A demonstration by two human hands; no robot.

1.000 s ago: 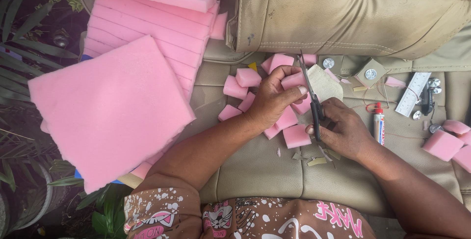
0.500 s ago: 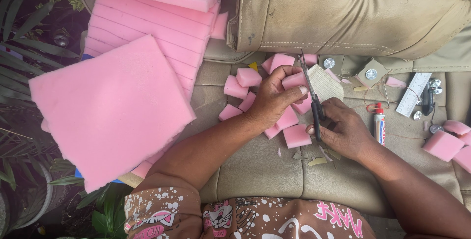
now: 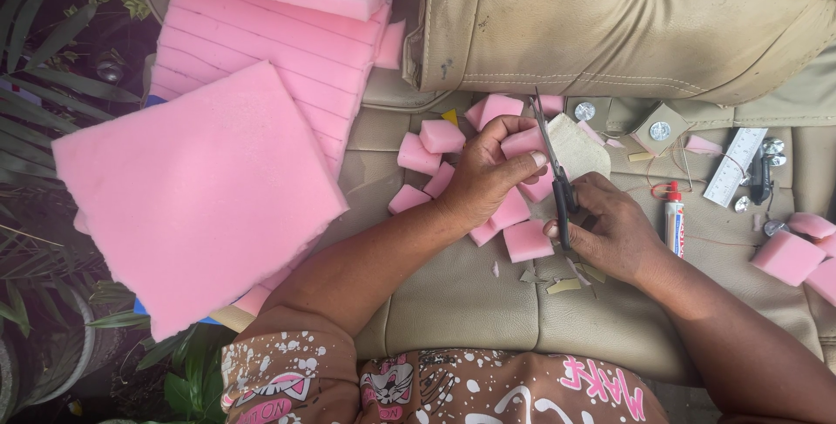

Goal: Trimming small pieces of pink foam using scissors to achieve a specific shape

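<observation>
Large pink foam sheet [image 3: 196, 193], far left, on stacked sheets. Left hand [image 3: 488, 176], fingers curled, pinching a small pink foam block [image 3: 522, 141] against the beige piece [image 3: 579, 150]. Scissors [image 3: 557, 176] just right, blades up, gripped in closed right hand [image 3: 610, 228]. Glue stick [image 3: 674, 215] beyond.

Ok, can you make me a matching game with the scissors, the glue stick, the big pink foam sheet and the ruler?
Things:
1. scissors
2. glue stick
3. big pink foam sheet
4. ruler

Places:
A. far left, over the plants
B. in the right hand
C. lying just right of the right hand
D. right side, beside the metal studs

Pairs: 1-B, 2-C, 3-A, 4-D
</observation>
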